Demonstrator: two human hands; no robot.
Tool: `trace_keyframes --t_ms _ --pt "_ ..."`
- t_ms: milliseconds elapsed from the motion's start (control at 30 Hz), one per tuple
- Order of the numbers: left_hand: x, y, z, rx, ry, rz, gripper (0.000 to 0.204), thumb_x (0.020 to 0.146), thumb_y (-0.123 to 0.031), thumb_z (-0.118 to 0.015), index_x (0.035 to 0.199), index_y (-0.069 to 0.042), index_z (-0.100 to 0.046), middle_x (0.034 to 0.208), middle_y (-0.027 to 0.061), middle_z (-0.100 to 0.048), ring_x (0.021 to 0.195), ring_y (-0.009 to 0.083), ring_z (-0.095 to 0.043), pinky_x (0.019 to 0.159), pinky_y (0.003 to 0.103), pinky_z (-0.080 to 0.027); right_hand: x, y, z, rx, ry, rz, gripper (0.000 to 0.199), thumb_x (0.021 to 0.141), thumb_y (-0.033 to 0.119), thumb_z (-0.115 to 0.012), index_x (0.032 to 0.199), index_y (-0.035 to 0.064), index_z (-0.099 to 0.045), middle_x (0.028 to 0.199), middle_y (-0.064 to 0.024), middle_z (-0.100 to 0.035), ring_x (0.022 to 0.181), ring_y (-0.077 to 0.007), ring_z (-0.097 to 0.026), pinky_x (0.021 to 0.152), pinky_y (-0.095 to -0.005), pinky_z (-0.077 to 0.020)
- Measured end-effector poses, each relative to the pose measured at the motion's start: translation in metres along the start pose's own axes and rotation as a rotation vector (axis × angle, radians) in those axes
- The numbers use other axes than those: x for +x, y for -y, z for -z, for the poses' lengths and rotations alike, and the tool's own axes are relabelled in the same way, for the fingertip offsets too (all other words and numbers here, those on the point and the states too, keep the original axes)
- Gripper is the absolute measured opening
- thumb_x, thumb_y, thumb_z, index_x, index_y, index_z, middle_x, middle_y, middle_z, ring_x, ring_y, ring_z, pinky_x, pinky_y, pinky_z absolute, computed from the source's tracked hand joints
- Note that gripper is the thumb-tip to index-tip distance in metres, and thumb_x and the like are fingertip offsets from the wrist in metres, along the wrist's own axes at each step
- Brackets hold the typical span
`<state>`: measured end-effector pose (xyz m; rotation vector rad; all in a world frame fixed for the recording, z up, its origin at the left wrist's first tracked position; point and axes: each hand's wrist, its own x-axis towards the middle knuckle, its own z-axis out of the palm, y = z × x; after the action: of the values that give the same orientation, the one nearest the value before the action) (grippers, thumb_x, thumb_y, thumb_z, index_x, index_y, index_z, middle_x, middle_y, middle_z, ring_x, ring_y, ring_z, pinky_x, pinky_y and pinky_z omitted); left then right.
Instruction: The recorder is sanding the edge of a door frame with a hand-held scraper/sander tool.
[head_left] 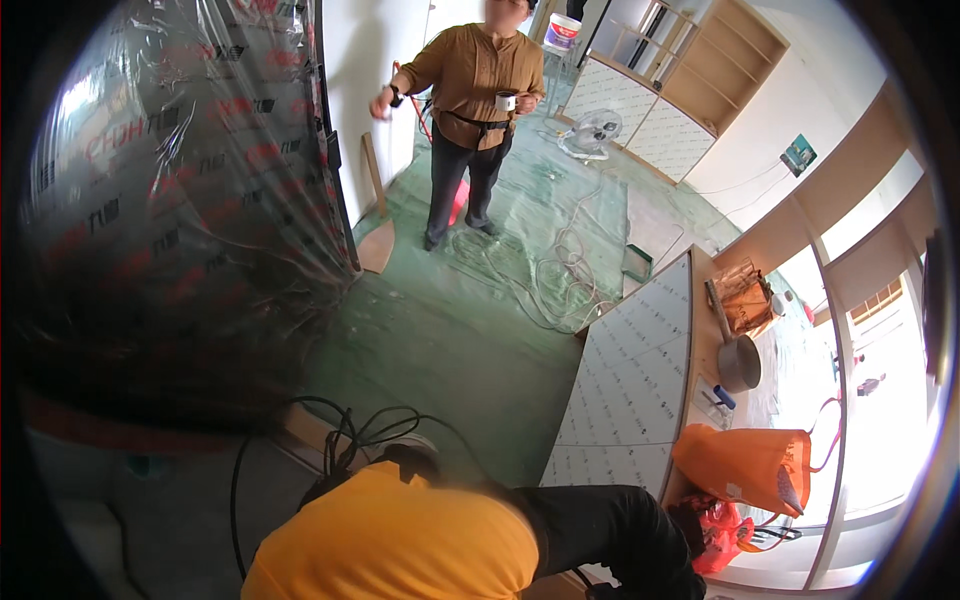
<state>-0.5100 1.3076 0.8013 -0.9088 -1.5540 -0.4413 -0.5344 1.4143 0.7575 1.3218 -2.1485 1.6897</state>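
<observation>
Neither of my hands shows in the head view. Closest to me, at the lower edge, a person in a yellow top [390, 535] and dark trousers [600, 520] is bent over, with that person's hands hidden. Loops of black cable [345, 440] lie just beyond the yellow top. Farther off stands a person in a brown shirt [480, 75], one hand holding a dark and white cup [505, 102] and the other arm stretched out to the left.
Printed film wraps a tall dark panel [190, 200] at the left. Green sheeting [450, 340] covers the floor, with a pale hose [570, 265] and a fan [597, 132] on it. A counter [703, 340] at right bears a saucepan [740, 363] and an orange bag [745, 465].
</observation>
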Motion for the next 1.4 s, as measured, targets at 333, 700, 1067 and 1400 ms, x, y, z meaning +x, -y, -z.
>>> trace_keyframes --t_ms 333,700,1067,1400 --pt "-0.002 0.005 0.008 -0.038 -0.058 0.022 0.013 0.068 -0.016 -0.061 0.066 -0.005 -0.055 0.059 0.0121 -0.054 0.058 0.0307 -0.055 0.056 0.038 -0.043 0.012 -0.017 -0.001 0.052 -0.022 -0.05 0.042 0.085 0.021 -0.041 0.124 0.0065 -0.032 0.099 -0.0173 -0.051 0.087 -0.0265 -0.052 0.075 -0.0367 -0.0448" --pt "-0.003 -0.003 0.003 -0.108 -0.122 0.015 0.012 0.068 -0.015 -0.06 0.065 -0.005 -0.054 0.058 0.0111 -0.053 0.057 0.0299 -0.054 0.056 0.038 -0.042 0.01 -0.031 0.007 0.163 0.012 -0.145 0.039 0.088 0.025 -0.039 0.121 0.0045 -0.036 0.101 -0.016 -0.05 0.089 -0.0244 -0.051 0.077 -0.035 -0.0442" --pt "-0.004 -0.021 0.002 -0.125 -0.199 0.011 0.012 0.068 -0.015 -0.06 0.064 -0.006 -0.053 0.057 0.0101 -0.052 0.057 0.0292 -0.054 0.056 0.038 -0.042 0.001 -0.033 0.029 0.327 0.04 -0.218 0.038 0.09 0.029 -0.037 0.118 0.0022 -0.039 0.104 -0.0145 -0.049 0.093 -0.0221 -0.049 0.079 -0.0332 -0.0435" --pt "0.001 -0.03 -0.038 -0.474 -0.324 -0.104 0.012 0.068 -0.014 -0.06 0.062 -0.006 -0.053 0.056 0.0092 -0.052 0.056 0.0285 -0.053 0.056 0.038 -0.041 -0.037 -0.007 0.089 0.206 -0.662 -0.112 0.04 0.092 0.033 -0.035 0.114 0.0002 -0.043 0.107 -0.0132 -0.048 0.095 -0.02 -0.048 0.08 -0.0315 -0.0429"
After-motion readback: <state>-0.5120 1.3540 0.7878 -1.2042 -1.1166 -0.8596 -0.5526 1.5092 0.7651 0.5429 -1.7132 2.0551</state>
